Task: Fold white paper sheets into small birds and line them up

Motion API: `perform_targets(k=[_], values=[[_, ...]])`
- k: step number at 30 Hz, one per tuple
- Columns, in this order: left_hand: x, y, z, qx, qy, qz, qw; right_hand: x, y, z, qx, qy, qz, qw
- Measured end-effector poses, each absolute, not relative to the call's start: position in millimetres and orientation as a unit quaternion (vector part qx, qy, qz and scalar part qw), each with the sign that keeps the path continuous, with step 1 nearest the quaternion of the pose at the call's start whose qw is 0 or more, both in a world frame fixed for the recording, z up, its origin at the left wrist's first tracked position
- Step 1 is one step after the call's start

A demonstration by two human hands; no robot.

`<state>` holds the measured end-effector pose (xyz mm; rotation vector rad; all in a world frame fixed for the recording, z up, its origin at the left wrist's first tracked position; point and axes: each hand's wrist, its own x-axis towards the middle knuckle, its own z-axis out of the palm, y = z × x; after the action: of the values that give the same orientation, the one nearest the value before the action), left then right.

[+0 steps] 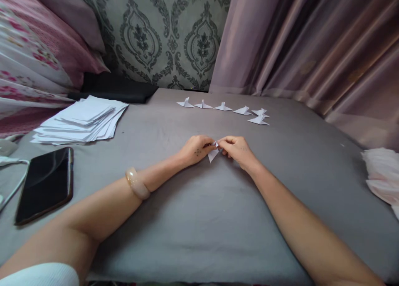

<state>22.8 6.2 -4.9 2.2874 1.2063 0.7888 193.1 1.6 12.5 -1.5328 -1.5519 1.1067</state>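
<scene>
Our left hand (196, 149) and right hand (238, 149) clamp the small, pointed, white folded-paper piece (213, 155). We should crease gently — edges aligned.

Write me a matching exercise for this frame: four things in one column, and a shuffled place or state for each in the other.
Things:
1. small folded paper
2. stack of sheets
3. phone
4. bangle

Places and states:
A. lying flat, dark screen up
B. around the left arm
C. loosely piled, white
D. at the fingertips of the left hand and right hand

Pairs: 1-D, 2-C, 3-A, 4-B
</scene>
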Motion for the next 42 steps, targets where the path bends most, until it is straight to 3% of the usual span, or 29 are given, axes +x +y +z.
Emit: perform_targets(k=[19,42], values=[[23.2,6.6,-6.6,0.814,0.446,0.291,0.232,193.8,7.8,16.5,-0.569,-0.415,0.629,0.328],[21.4,6.1,-8.2,0.834,0.422,0.285,0.212,194.8,8.8,16.4,-0.598,-0.427,0.599,0.318]])
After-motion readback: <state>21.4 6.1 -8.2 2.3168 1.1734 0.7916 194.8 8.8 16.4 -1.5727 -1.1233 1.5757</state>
